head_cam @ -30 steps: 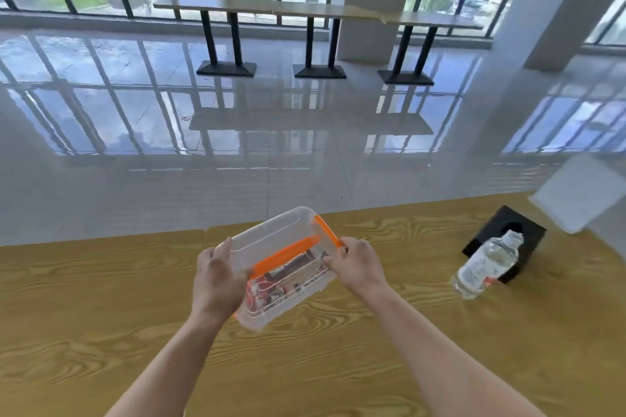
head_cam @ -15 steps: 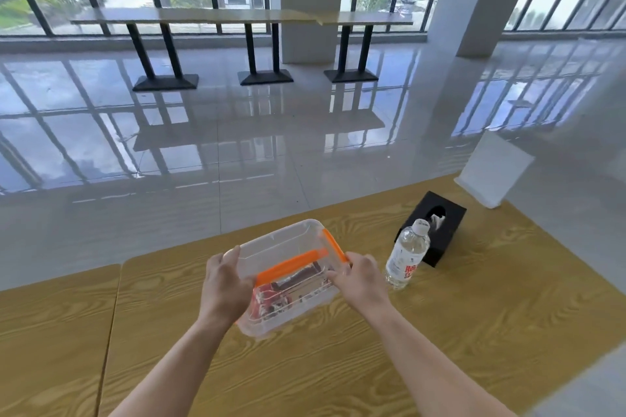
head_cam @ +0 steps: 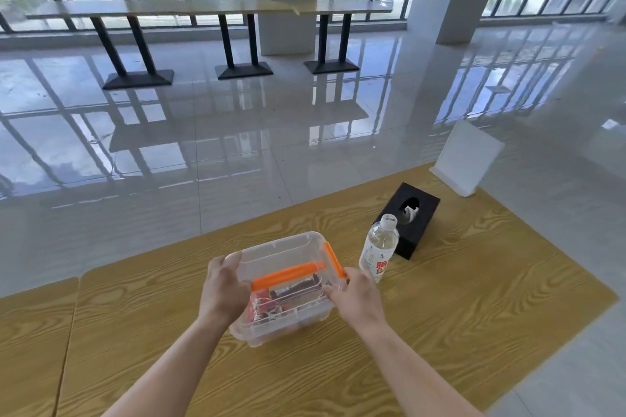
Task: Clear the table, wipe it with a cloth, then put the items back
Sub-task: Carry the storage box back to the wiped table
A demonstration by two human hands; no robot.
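A clear plastic storage box with an orange handle and clasps is tilted over the wooden table, its lower edge close to the tabletop. Red and dark packets lie inside it. My left hand grips its left side and my right hand grips its right side. A water bottle with a red-printed label stands upright just right of the box. Behind the bottle sits a black tissue box. A white sign stand stands at the table's far right corner.
A second wooden table adjoins on the left with a thin seam between. The table's right edge runs diagonally near the tissue box. Beyond lie glossy floor tiles, long bar tables on black pedestals and two pillars.
The view has swung to the right, bringing the bottle, tissue box and sign stand nearer the middle. Both hands have carried the box rightward, closer to the bottle, and lower toward the tabletop.
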